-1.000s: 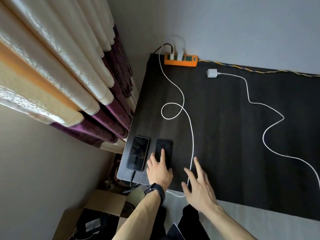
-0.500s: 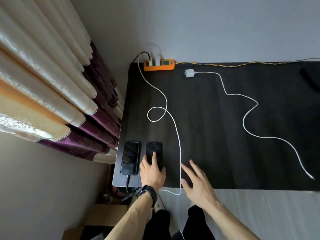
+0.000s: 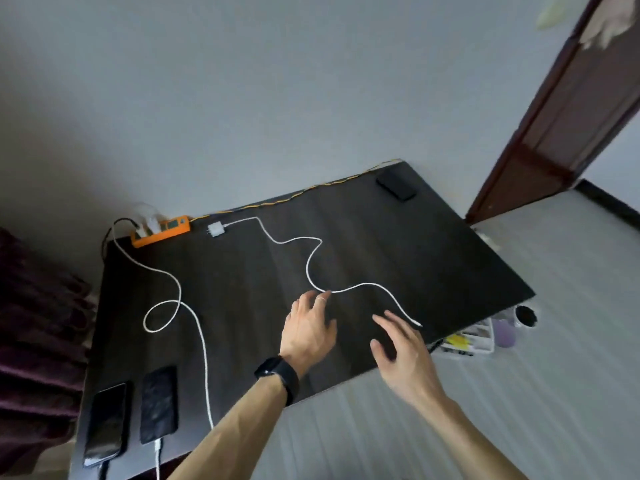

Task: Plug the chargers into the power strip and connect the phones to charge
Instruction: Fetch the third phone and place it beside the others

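An orange power strip [image 3: 161,231] lies at the table's far left corner with two white chargers in it. A loose white charger [image 3: 216,230] sits just right of the strip; its white cable [image 3: 309,268] snakes across the table to a free plug end [image 3: 417,324]. Two dark phones [image 3: 106,424] [image 3: 159,403] lie at the near left edge, each with a cable at its near end. My left hand [image 3: 308,329] hovers with spread fingers, fingertips at the loose cable. My right hand [image 3: 401,344] is spread beside the plug end, holding nothing.
A third dark phone [image 3: 396,188] lies at the dark table's [image 3: 433,258] far right corner. A brown door [image 3: 568,109] stands right. A white tray [image 3: 467,341] and cups sit on the floor past the table's right edge. Dark curtain [image 3: 31,323] hangs left.
My view swung right. My left hand left the second phone and moved right to the loose cable; my right hand moved right toward the cable's plug end. The second phone now shows a white cable.
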### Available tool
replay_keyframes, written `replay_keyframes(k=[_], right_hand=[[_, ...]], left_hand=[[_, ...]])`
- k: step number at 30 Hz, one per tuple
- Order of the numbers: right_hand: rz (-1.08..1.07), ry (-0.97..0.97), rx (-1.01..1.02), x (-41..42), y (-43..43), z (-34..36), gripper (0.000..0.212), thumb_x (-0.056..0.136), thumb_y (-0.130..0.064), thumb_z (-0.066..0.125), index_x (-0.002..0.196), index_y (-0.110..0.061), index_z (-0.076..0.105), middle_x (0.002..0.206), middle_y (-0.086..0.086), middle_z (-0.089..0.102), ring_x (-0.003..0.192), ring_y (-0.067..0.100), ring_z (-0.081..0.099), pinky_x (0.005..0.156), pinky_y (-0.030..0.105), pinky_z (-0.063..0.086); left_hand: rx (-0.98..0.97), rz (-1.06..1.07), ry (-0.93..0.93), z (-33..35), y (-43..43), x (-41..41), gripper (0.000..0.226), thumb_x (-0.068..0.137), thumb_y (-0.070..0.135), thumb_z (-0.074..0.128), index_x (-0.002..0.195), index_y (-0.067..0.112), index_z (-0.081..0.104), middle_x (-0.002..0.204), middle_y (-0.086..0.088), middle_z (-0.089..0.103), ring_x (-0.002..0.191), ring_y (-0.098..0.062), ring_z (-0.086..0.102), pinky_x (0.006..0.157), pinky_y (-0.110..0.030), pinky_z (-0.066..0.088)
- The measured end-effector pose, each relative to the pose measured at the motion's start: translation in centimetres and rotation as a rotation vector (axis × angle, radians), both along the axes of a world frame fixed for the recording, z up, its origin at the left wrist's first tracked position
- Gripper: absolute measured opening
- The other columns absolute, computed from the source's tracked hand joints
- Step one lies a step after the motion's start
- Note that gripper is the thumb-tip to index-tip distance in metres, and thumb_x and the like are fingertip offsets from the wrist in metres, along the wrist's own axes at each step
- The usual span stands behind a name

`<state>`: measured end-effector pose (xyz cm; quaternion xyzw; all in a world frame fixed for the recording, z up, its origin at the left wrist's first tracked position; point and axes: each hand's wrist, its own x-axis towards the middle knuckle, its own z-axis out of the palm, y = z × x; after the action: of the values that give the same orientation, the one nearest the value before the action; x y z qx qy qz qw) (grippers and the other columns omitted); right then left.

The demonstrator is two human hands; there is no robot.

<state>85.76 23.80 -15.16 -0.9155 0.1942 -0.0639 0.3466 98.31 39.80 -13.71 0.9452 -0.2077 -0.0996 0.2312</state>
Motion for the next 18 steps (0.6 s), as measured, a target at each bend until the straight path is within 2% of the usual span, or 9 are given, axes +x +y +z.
replay_keyframes(k=[6, 11, 18], right_hand=[[-0.13, -0.006, -0.026, -3.3, -12.9, 3.3, 0.045, 0.091, -0.028, 0.068, 0.135, -0.025, 0.06, 0.145, -0.002, 0.054, 0.134, 0.022, 0.049, 0.108, 0.034, 0.04], [-0.155, 0.059, -0.07, -2.8, -19.4, 5.2, 0.05, 0.096, -0.037, 0.06, 0.144, -0.03, 0.049, 0.152, -0.007, 0.045, 0.142, 0.019, 0.039, 0.112, 0.032, 0.036], [-0.086, 0.152, -0.123, 1.9, -26.3, 5.1, 0.054, 0.099, -0.043, 0.051, 0.15, -0.033, 0.037, 0.158, -0.008, 0.035, 0.147, 0.015, 0.027, 0.116, 0.032, 0.035]], left_hand=[[0.007, -0.126, -0.052, 4.0, -13.0, -0.8, 0.061, 0.09, 0.03, 0.056, 0.148, 0.023, 0.039, 0.148, -0.001, 0.039, 0.134, -0.027, 0.039, 0.111, -0.038, 0.035], [0.061, -0.155, -0.077, 5.3, -18.4, 1.5, 0.061, 0.09, 0.033, 0.055, 0.148, 0.026, 0.037, 0.149, 0.001, 0.037, 0.134, -0.024, 0.038, 0.11, -0.038, 0.037], [0.068, -0.146, -0.07, 4.8, -25.3, 6.8, 0.061, 0.09, 0.031, 0.055, 0.148, 0.025, 0.039, 0.148, 0.001, 0.038, 0.135, -0.024, 0.038, 0.109, -0.037, 0.038]])
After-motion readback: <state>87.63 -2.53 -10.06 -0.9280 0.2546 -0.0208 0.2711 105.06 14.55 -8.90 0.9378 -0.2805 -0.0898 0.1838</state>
